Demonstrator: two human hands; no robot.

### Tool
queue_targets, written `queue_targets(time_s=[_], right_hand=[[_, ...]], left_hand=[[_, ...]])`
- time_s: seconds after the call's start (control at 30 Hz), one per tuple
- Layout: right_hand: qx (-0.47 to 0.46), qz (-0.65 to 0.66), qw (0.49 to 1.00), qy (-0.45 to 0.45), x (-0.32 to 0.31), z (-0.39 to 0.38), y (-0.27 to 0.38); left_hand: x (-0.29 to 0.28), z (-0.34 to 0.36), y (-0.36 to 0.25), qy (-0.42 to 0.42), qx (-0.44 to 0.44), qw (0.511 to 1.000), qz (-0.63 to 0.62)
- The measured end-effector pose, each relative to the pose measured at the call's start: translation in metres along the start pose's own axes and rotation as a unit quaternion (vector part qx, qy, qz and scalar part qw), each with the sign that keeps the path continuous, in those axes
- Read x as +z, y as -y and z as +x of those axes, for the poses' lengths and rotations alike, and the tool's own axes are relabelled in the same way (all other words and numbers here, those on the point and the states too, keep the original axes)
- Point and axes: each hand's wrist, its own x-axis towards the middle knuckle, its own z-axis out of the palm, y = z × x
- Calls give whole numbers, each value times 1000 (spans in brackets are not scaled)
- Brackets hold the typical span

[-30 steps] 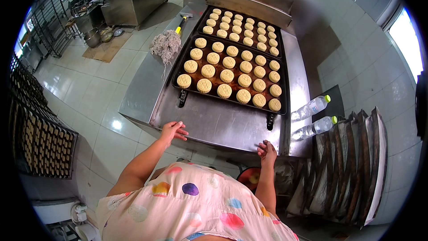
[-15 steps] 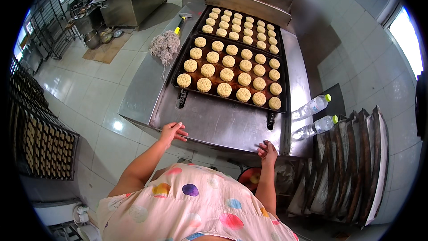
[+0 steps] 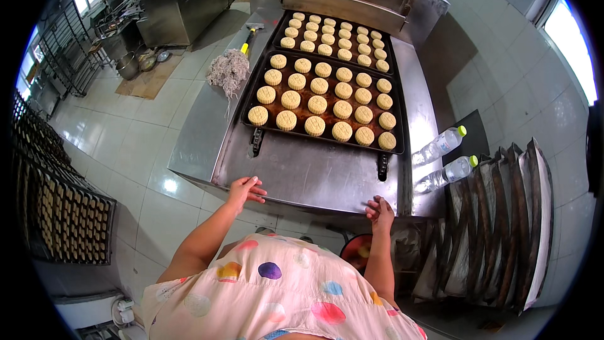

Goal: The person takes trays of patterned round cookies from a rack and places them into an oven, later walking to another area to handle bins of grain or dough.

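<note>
Over the front edge of the steel conveyor table, my left hand (image 3: pixel 244 192) is held with its fingers stretched and apart, holding nothing. My right hand (image 3: pixel 380 210) hovers at the same edge farther right, its fingers loosely bent and nothing seen in them. Beyond both hands lies a dark baking tray (image 3: pixel 296 127) with rows of pale, fluted mooncakes (image 3: pixel 317 104). A second baking tray (image 3: pixel 275 41) of mooncakes sits right behind it, before the metal oven mouth (image 3: pixel 343 7). Neither hand touches a tray. Chain links (image 3: pixel 382 167) show at the table's slots.
Left of the trays lie a grey string mop head (image 3: pixel 228 72) and a yellow-handled scraper (image 3: pixel 246 41). Two clear bottles (image 3: pixel 447 173) lie on the right ledge. Stacked dark-edged trays (image 3: pixel 491 226) stand at right. A rack of filled trays (image 3: pixel 72 220) is at left.
The view has shifted slightly. Both hands stay near the table's front edge, and the right hand's fingers look slightly differently bent. The trays look unmoved relative to the table.
</note>
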Motion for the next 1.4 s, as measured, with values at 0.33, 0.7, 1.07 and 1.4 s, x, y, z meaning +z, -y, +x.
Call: queue_targets(time_s=[0.33,0.7,1.07,1.4], right_hand=[[-2,3,1000,6,-1,-3,-2],[-3,-1,1000,5,-4,-4,-4],[-2,3,1000,5,-5,-5,-8],[5,3,1000,1,-6,-9,-9]], left_hand=[[-1,-3,1,2,-5,1000,-8],[-2,-4,3,3,-4,1000,0],[-5,-5,4,0,-8,1000,9],[-6,-5,6,-3,-16,1000,15]])
